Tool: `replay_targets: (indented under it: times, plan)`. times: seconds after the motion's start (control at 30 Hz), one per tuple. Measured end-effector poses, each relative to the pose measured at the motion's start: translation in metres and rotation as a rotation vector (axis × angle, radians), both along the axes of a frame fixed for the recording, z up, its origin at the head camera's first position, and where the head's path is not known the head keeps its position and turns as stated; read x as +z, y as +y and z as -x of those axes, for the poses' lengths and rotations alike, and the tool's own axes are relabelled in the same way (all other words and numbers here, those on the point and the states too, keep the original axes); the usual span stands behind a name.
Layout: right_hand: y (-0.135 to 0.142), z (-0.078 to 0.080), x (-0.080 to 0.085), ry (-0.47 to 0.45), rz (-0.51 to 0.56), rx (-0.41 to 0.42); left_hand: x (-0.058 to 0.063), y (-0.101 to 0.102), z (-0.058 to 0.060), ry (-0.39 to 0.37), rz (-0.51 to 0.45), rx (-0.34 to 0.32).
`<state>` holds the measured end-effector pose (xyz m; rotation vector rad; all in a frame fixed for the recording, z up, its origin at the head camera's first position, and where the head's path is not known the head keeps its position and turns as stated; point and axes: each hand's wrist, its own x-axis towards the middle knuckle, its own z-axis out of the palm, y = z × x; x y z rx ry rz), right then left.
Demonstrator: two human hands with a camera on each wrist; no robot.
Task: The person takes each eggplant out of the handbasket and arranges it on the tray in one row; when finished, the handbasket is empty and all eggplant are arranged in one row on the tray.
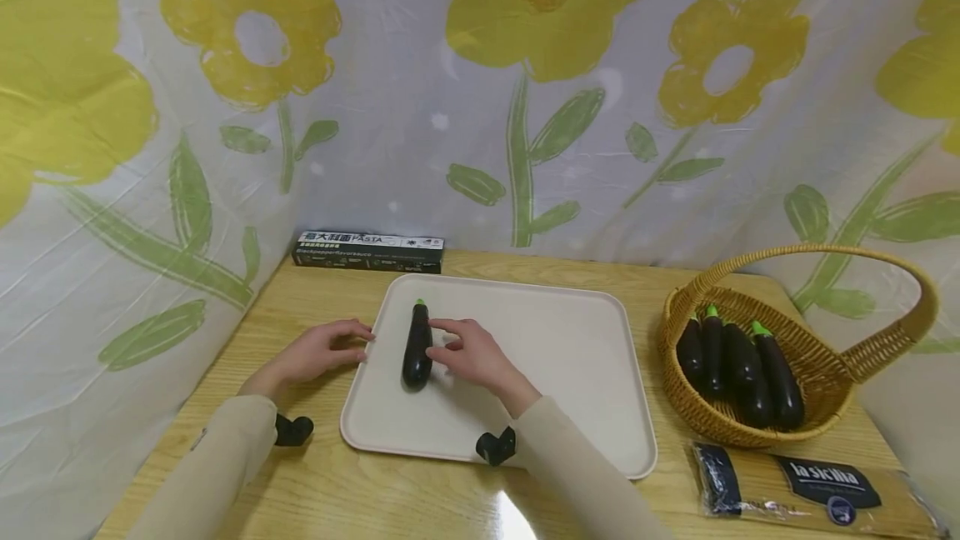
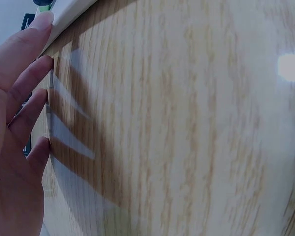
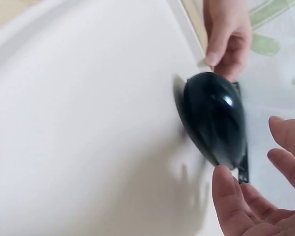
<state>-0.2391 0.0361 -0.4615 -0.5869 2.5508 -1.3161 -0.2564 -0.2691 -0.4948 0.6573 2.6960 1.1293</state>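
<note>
The left hand (image 1: pixel 326 352), fingers loosely parted, reaches the rim of a white tray (image 1: pixel 555 357), a pasta box (image 1: pixel 367 255) standing behind. On the tray's left part lies an eggplant (image 1: pixel 417 348), the right hand (image 1: pixel 476 352) close beside it, fingers apart; farther right, a wicker basket (image 1: pixel 686 407) holds other eggplants (image 1: pixel 776 373) beyond a pasta packet (image 1: pixel 817 490).

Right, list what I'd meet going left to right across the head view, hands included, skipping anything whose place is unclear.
Left hand → single eggplant lying on the tray → right hand → wicker basket holding more eggplants.
</note>
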Motion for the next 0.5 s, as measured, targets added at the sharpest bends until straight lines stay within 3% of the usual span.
replay_targets:
  times: [0.2, 0.5]
  plan:
    - [0.048, -0.024, 0.012, -0.015, 0.087, -0.019, 0.000, 0.000, 0.001, -0.008, 0.010, 0.000]
    - [0.142, -0.067, 0.040, 0.012, 0.139, -0.073, -0.001, 0.000, 0.002, -0.021, 0.018, 0.015]
